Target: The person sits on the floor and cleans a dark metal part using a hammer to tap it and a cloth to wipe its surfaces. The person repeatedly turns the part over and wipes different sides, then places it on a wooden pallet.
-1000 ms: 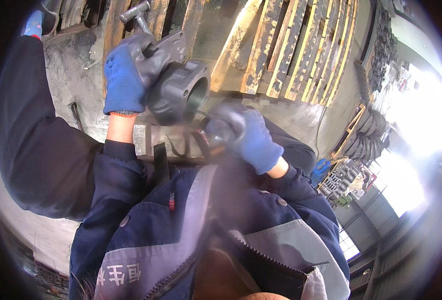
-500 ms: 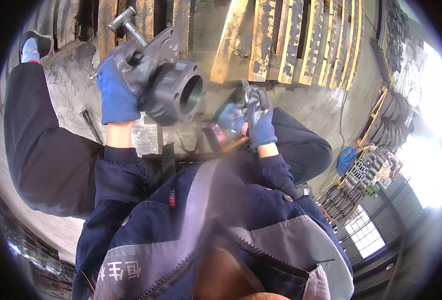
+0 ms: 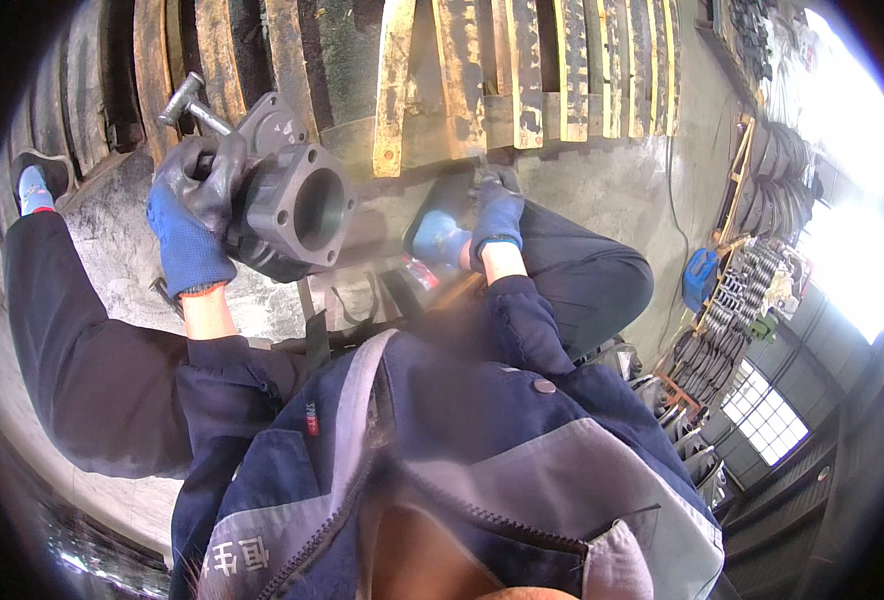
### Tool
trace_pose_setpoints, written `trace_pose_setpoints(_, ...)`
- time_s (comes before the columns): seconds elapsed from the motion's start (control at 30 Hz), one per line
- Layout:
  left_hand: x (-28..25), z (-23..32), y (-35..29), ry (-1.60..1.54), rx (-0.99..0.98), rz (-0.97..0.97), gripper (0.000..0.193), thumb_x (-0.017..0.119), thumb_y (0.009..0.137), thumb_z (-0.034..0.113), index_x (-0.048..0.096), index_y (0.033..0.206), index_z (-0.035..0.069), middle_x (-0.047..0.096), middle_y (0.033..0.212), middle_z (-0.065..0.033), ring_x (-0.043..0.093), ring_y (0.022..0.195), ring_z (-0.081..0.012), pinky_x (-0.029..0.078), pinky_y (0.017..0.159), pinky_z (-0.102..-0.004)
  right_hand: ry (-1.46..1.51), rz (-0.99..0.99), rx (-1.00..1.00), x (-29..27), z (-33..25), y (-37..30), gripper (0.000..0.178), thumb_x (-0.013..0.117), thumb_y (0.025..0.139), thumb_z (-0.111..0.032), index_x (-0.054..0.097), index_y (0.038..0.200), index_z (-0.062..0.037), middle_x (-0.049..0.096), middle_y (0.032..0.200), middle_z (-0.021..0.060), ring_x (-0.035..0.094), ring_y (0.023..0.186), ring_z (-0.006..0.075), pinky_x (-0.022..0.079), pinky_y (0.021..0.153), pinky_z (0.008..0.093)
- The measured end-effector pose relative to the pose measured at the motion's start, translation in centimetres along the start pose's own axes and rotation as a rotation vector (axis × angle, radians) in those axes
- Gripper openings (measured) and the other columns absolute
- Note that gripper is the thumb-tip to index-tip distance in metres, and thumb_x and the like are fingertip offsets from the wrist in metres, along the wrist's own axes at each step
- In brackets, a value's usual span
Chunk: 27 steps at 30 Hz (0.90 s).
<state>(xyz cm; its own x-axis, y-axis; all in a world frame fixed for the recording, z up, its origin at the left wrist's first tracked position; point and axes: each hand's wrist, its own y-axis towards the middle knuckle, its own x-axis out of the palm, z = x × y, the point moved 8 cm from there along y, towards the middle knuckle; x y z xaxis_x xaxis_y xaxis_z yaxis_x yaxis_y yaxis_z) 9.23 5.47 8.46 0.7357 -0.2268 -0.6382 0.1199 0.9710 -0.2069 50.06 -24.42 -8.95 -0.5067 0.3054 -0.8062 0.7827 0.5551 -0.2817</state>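
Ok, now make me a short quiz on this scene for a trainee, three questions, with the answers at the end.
1. True or false: the left hand is touching the casting.

2. Which tool's head shows above the left hand in the picture?
A. saw
B. hammer
C. paintbrush

3. Fill in the missing word: the glove on the right hand is dark at the fingers and ____ toward the wrist.

Key: 1. True. 2. B. 3. Blue.
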Motion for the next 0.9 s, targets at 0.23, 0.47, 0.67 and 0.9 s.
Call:
trace_pose_setpoints(0.23,-0.1,0.7,0.0,0.038,0.026,0.012,0.036,0.076,0.083,0.037,0.072,0.092,0.002,0.068,0.084,-0.0133,0.066,0.075,-0.0246,0.051,0.073,-0.0353,0.029,0.035,-0.07,0.3,-1.0,0.0,0.012,0.059,0.094,-0.018,0.065,0.101,-0.0107,0.062,0.074,0.0004,0.056,0.055,0.0124,0.043,0.047,0.0288)
trace_pose_setpoints(0.47,0.0,0.4,0.0,0.045,0.016,0.023,0.035,0.075,0.083,0.037,0.072,0.092,0.003,0.068,0.084,-0.0138,0.066,0.075,-0.0245,0.051,0.071,-0.0354,0.029,-0.005,-0.05,0.4,-1.8,-1.2,0.019,0.06,0.094,-0.022,0.063,0.106,-0.0087,0.063,0.079,0.0031,0.058,0.06,0.0137,0.046,0.051,0.0288)
trace_pose_setpoints(0.67,-0.1,0.6,-0.1,0.042,0.046,0.024,0.035,0.075,0.083,0.038,0.072,0.091,0.004,0.067,0.08,-0.0124,0.065,0.072,-0.0234,0.05,0.069,-0.0348,0.034,-0.04,-0.047,0.7,-2.2,-1.9,0.026,0.06,0.093,-0.026,0.062,0.11,-0.0069,0.064,0.083,0.0055,0.06,0.063,0.0149,0.049,0.054,0.0288)
trace_pose_setpoints(0.9,-0.1,0.5,-0.1,0.037,0.078,0.035,0.036,0.075,0.083,0.038,0.072,0.091,0.003,0.066,0.079,-0.0118,0.065,0.072,-0.0223,0.05,0.07,-0.0349,0.04,-0.103,-0.055,1.5,-2.8,-2.1,0.034,0.061,0.093,-0.03,0.06,0.115,-0.0049,0.065,0.088,0.0082,0.063,0.068,0.0163,0.052,0.058,0.0288)
